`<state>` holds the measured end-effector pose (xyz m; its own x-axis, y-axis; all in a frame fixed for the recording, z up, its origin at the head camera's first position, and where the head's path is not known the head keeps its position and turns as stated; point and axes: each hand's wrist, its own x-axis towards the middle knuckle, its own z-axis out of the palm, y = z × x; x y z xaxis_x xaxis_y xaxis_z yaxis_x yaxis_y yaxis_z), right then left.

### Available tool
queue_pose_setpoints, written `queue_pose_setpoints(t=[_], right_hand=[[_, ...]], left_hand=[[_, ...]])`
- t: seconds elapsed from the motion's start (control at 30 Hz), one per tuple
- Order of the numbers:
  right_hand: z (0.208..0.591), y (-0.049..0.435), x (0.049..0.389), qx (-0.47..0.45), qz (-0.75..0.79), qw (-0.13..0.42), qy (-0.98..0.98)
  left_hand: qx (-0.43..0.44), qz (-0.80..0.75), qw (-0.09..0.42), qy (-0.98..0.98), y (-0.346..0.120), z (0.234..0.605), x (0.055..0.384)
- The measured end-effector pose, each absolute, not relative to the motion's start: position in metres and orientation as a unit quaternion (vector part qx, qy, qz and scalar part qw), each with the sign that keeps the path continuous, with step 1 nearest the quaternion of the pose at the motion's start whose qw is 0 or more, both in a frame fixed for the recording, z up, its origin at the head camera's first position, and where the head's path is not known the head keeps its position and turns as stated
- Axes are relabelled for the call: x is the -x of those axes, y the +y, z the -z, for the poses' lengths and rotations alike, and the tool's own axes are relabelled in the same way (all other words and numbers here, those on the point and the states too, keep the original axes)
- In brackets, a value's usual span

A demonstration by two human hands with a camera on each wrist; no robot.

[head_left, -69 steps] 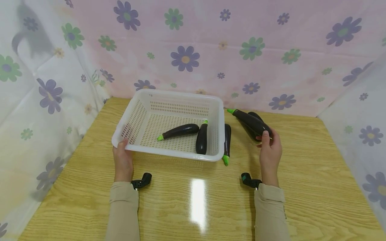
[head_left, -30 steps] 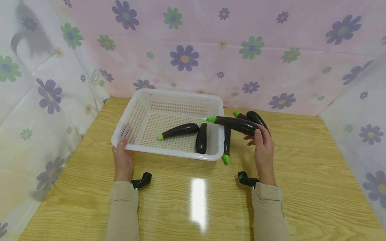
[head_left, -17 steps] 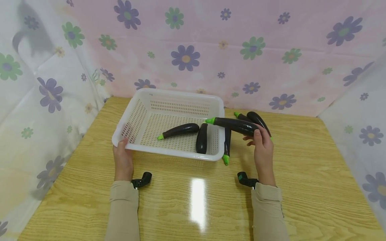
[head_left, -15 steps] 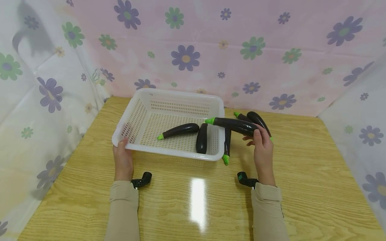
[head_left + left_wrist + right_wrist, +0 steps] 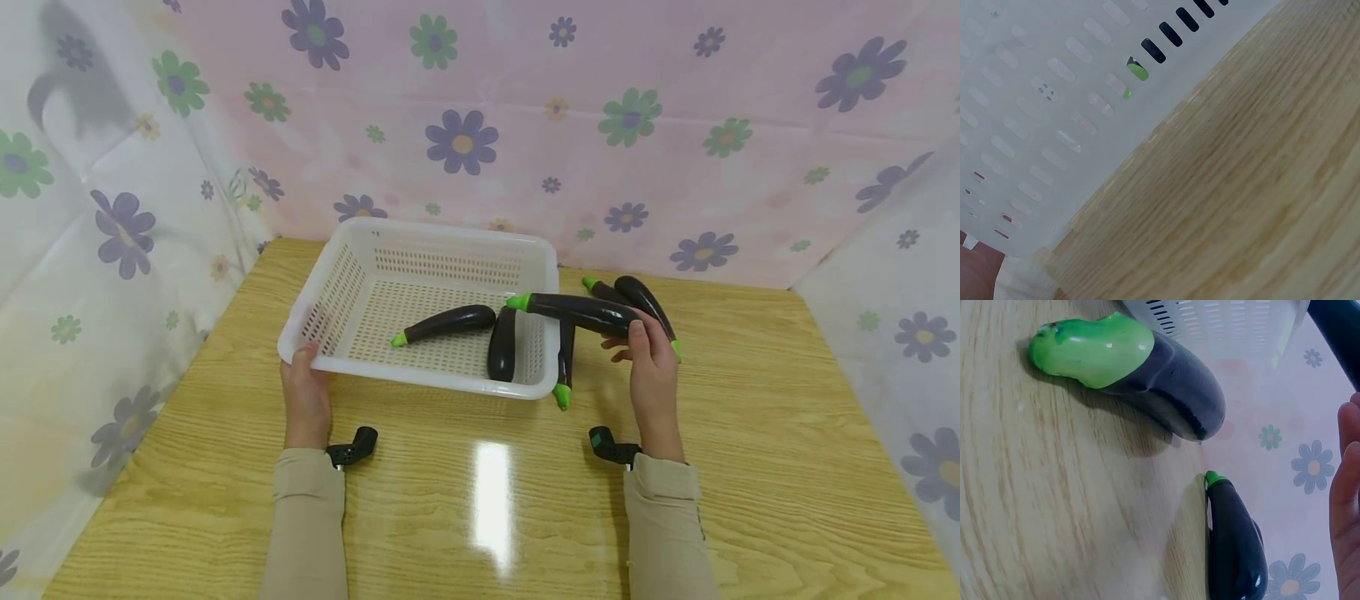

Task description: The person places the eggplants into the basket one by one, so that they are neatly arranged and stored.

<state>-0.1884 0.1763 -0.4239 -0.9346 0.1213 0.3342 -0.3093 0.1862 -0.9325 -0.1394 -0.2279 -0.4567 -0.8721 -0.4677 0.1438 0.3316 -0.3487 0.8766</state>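
Observation:
My left hand (image 5: pixel 306 398) grips the near left corner of a white slotted plastic basket (image 5: pixel 420 379), thumb over the rim. Two dark eggplants with green stems lie inside: one eggplant (image 5: pixel 450 323) slanted, the other eggplant (image 5: pixel 502 346) beside the right wall. My right hand (image 5: pixel 654 375) holds another eggplant (image 5: pixel 581 312) by its thick end. That one reaches over the basket's right rim, its green stem above the eggplants inside. In the right wrist view the right fingers (image 5: pixel 1347 487) show at the edge, with part of the held eggplant (image 5: pixel 1338 331) at the top.
An eggplant (image 5: pixel 565 367) lies against the basket's right outer side, partly hidden. Behind the right hand rest two more: one eggplant (image 5: pixel 647 302) and a partly covered eggplant (image 5: pixel 603 290). A flowered cloth (image 5: pixel 525 125) hangs behind the wooden table (image 5: pixel 420 500).
My right hand has lifted an eggplant from beside the others and carried it left over the basket's rim. In the last half second it shifted only slightly left. The left hand stays put.

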Motion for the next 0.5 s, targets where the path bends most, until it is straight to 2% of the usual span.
queue_pose_setpoints(t=[0.5], right_hand=[[0.4268,0.1780,0.1907,-0.067,-0.627,0.167,-0.758]], left_hand=[[-0.069,0.826,0.247,-0.501,-0.2274,0.4569,0.1399]])
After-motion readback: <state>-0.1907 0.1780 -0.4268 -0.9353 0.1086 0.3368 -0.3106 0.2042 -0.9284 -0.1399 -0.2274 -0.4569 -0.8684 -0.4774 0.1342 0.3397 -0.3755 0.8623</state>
